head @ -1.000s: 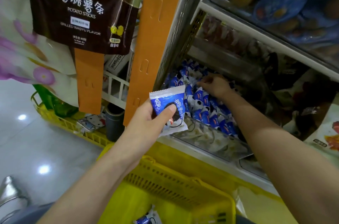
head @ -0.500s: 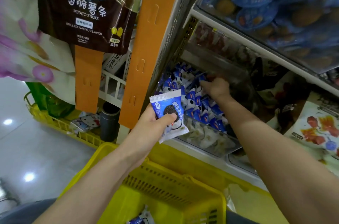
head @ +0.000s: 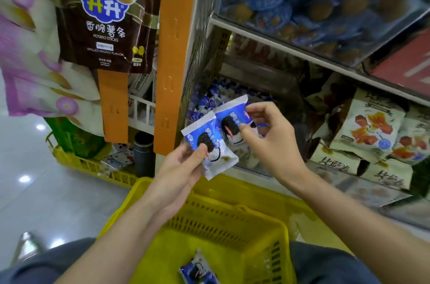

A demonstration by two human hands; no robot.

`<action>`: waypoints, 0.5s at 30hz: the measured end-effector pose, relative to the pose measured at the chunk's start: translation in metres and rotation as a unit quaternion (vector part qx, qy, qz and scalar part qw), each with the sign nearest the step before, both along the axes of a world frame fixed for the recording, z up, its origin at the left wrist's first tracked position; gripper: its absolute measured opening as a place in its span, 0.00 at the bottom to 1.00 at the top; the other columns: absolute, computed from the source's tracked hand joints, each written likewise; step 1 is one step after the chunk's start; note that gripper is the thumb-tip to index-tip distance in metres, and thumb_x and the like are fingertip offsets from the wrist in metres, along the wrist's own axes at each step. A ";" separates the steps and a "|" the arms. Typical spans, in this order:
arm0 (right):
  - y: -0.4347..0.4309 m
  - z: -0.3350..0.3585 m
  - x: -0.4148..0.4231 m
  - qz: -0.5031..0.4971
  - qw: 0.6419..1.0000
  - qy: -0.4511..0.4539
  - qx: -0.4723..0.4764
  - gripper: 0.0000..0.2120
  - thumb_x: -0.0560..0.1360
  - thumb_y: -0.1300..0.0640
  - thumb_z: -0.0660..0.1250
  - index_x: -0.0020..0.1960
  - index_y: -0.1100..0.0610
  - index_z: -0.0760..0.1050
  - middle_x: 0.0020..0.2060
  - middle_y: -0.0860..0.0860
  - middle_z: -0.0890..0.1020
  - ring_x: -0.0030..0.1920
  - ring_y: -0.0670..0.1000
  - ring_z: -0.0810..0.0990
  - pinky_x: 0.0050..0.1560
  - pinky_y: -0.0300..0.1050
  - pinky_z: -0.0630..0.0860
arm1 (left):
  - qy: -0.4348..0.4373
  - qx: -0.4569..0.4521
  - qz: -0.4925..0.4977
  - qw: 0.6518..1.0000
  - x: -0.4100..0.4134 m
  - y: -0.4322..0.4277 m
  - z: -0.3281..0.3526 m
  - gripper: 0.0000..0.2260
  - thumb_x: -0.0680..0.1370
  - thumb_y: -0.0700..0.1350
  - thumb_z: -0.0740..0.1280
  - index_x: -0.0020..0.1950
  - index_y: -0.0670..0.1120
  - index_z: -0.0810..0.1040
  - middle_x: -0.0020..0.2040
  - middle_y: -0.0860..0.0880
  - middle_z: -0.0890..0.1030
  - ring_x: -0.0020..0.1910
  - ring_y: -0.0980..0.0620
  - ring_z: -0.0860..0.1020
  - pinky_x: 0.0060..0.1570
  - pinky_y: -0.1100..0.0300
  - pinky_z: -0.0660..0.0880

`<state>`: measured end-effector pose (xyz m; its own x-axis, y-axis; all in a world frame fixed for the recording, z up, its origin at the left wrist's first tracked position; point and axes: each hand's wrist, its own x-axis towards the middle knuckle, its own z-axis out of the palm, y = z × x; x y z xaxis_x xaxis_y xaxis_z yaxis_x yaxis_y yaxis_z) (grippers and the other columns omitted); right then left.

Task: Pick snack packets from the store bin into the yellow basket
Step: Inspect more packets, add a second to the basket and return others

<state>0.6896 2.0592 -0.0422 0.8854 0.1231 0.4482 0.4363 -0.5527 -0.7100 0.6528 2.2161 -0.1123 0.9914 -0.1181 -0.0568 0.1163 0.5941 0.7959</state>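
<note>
In the head view the left hand (head: 183, 167) pinches one snack packet (head: 206, 142) and the right hand (head: 267, 142) a second packet (head: 229, 116), both above the yellow basket (head: 209, 205) before the store bin (head: 209, 97); they seem light, slick and crushable, so best gripped by the sealed edges.

The brown hanging bag (head: 104, 28) reads 脆升升 in its blue cloud logo, then 香脆薯条, POTATO STICKS and GRILLED WAGYU FLAVOR in white; the small print below is illegible. The script on the blue snack packets (head: 206, 137) and the brush characters on the beige packets (head: 370, 125) are too blurred to read.
</note>
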 end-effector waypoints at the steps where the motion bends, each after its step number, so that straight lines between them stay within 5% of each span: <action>1: 0.002 -0.002 -0.007 0.001 1.000 0.021 0.006 0.11 0.71 0.64 0.69 0.51 0.52 0.72 0.44 0.40 0.77 0.43 0.36 0.74 0.46 0.28 0.69 | 0.002 -0.007 -0.003 1.000 -0.002 0.001 0.001 0.09 0.70 0.45 0.65 0.48 0.43 0.75 0.34 0.52 0.81 0.35 0.59 0.80 0.38 0.66 0.77; 6: 0.012 -0.013 -0.028 0.015 0.985 0.155 0.069 0.10 0.72 0.64 0.68 0.50 0.54 0.71 0.41 0.43 0.76 0.39 0.40 0.74 0.41 0.30 0.73 | -0.005 0.025 0.022 0.999 -0.011 0.002 0.000 0.11 0.70 0.49 0.65 0.48 0.45 0.75 0.34 0.54 0.79 0.33 0.60 0.77 0.35 0.68 0.75; 9: 0.018 -0.015 -0.032 0.031 0.966 0.229 0.117 0.10 0.73 0.66 0.66 0.50 0.55 0.69 0.44 0.51 0.77 0.40 0.43 0.75 0.32 0.29 0.74 | 0.010 0.029 0.020 0.999 -0.012 0.006 -0.003 0.18 0.71 0.49 0.65 0.59 0.43 0.72 0.47 0.48 0.79 0.46 0.54 0.80 0.48 0.57 0.78; 11: 0.020 -0.016 -0.034 0.041 0.958 0.254 0.122 0.08 0.75 0.65 0.64 0.51 0.54 0.69 0.47 0.53 0.78 0.42 0.44 0.76 0.36 0.32 0.76 | 0.019 -0.004 -0.014 1.000 -0.013 0.007 -0.004 0.20 0.72 0.49 0.64 0.63 0.47 0.70 0.56 0.46 0.80 0.56 0.44 0.79 0.55 0.45 0.76; 15: 0.022 -0.016 -0.035 0.079 0.957 0.267 0.079 0.07 0.78 0.54 0.61 0.55 0.51 0.73 0.49 0.46 0.80 0.50 0.44 0.78 0.51 0.37 0.76 | 0.024 0.021 -0.047 0.998 -0.012 0.011 -0.004 0.26 0.70 0.52 0.65 0.68 0.51 0.66 0.58 0.46 0.81 0.55 0.45 0.80 0.48 0.50 0.80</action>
